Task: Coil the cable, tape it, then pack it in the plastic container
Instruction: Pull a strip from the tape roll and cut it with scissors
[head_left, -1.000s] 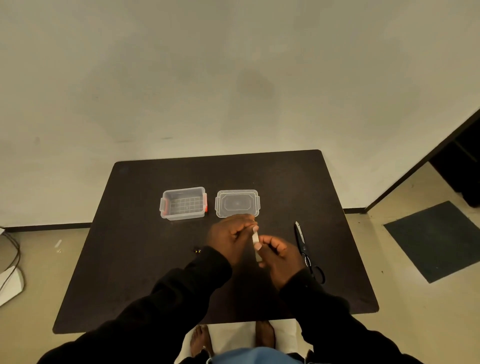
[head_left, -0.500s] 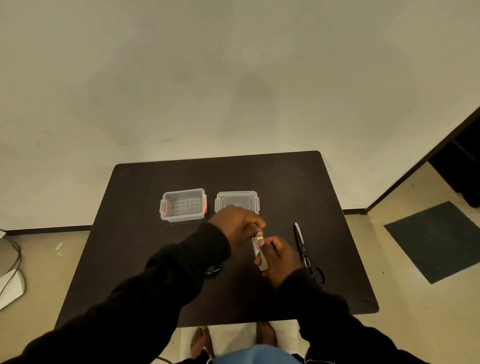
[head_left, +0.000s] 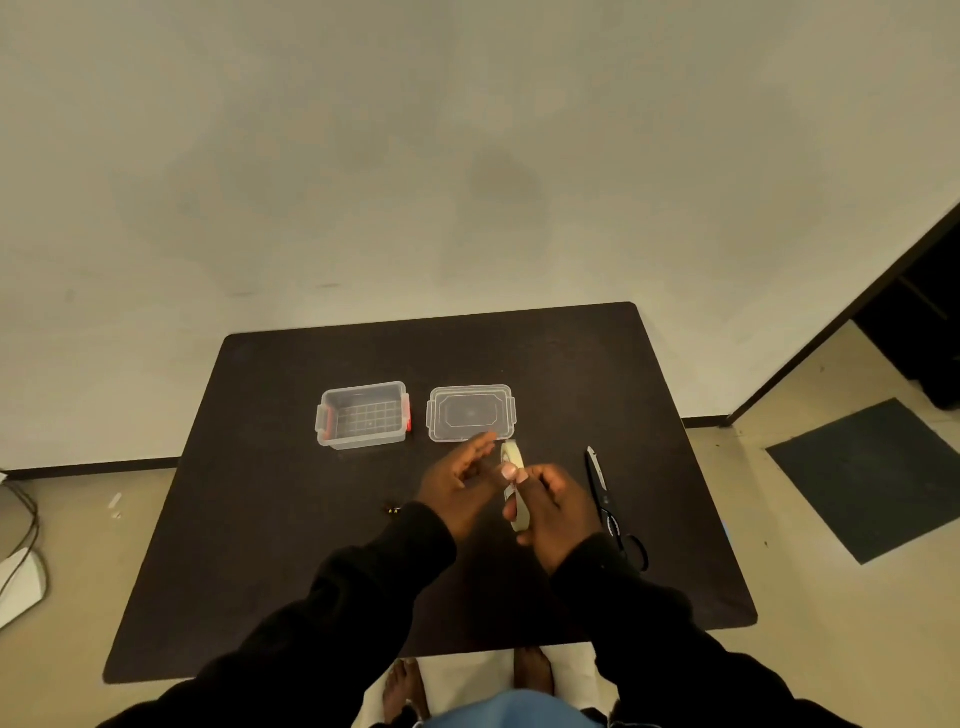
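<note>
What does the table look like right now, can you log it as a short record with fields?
surface: dark table
container: clear plastic container, open, nothing inside
lid: off, lying flat, right of the container
tape: roll of tape held on edge by the right hand
left hand: fingers spread, a fingertip on the roll
scissors: on the table, right of the hands
cable: only a small dark bit shows by the left sleeve

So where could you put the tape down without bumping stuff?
The table is bare left of the hands, below the open container, and along the far edge behind the lid. It is crowded between the tape roll and the scissors.
</note>
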